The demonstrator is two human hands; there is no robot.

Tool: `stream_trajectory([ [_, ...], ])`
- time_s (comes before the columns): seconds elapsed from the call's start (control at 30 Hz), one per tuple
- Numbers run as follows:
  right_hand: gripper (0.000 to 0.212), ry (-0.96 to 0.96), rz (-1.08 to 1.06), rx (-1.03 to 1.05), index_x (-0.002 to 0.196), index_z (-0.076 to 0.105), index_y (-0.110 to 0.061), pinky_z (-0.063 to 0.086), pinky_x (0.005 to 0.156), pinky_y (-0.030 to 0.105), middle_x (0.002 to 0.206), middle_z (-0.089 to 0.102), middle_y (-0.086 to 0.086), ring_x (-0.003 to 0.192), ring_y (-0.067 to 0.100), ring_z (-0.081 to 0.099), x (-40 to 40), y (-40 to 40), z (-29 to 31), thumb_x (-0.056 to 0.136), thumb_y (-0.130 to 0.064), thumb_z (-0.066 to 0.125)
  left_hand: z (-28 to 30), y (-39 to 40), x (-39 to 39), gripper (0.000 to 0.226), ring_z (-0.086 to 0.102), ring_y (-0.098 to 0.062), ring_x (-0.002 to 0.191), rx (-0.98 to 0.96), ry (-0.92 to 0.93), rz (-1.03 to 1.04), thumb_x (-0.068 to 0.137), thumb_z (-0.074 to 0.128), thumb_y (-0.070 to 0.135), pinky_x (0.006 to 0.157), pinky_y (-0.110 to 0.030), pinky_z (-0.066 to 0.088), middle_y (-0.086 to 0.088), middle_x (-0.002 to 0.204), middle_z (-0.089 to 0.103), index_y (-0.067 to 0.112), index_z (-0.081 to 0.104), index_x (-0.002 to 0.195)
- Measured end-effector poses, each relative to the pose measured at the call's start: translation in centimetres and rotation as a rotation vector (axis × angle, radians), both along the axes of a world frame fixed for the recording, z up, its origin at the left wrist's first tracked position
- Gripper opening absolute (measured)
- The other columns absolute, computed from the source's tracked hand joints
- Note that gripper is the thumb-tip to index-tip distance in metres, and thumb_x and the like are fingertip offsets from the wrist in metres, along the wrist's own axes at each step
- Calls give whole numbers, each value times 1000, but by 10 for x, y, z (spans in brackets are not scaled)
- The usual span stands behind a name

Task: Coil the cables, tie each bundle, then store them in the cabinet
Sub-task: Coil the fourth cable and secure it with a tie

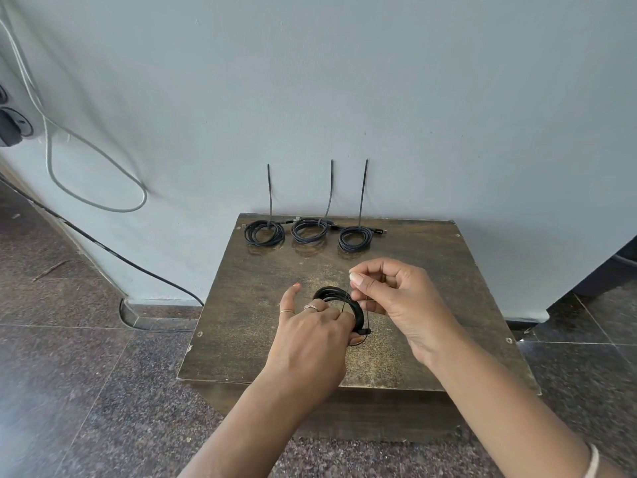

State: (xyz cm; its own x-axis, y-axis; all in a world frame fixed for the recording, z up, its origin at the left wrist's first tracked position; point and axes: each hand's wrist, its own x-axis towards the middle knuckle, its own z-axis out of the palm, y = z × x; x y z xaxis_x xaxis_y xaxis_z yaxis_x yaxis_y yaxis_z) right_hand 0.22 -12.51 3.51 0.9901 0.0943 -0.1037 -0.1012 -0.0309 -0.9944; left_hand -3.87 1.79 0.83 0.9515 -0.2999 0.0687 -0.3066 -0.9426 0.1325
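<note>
— Where's the cable being worked on?

— A black coiled cable (339,300) sits just above the middle of the wooden tabletop (431,270), held by the left hand (312,343). That hand's grip is curled round the near side of the coil, with the little finger stretched out to the left and rings on two fingers.

— And the tie?

— A thin black zip tie (367,317) loops round the coil's right side; its small head shows just beside the left thumb. The right hand (396,298) pinches the tie's free end between thumb and forefinger, the other fingers curled in, just right of and above the coil.

— Anything finished?

— Three tied bundles lie in a row along the tabletop's far edge, by the wall: the left bundle (264,232), the middle bundle (309,230) and the right bundle (356,238). Each has a long tie tail standing upright against the grey wall (344,98).

— What's around it?

— Speckled dark floor (86,357). At left, a pale cable (100,174) hangs in a loop on the wall, and a black cord (113,251) runs down to the floor.
</note>
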Motion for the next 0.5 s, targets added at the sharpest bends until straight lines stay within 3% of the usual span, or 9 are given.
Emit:
stream_trajectory([
  [0.5,4,48,38,-53,86,74,-12,57,66,23,80,72,10,72,11,69,0,-2,1,83,-10,73,0,-1,-1,12,54,-16,104,20,-2,-3,91,47,22,112,-53,-1,9,93,63,26,54,101],
])
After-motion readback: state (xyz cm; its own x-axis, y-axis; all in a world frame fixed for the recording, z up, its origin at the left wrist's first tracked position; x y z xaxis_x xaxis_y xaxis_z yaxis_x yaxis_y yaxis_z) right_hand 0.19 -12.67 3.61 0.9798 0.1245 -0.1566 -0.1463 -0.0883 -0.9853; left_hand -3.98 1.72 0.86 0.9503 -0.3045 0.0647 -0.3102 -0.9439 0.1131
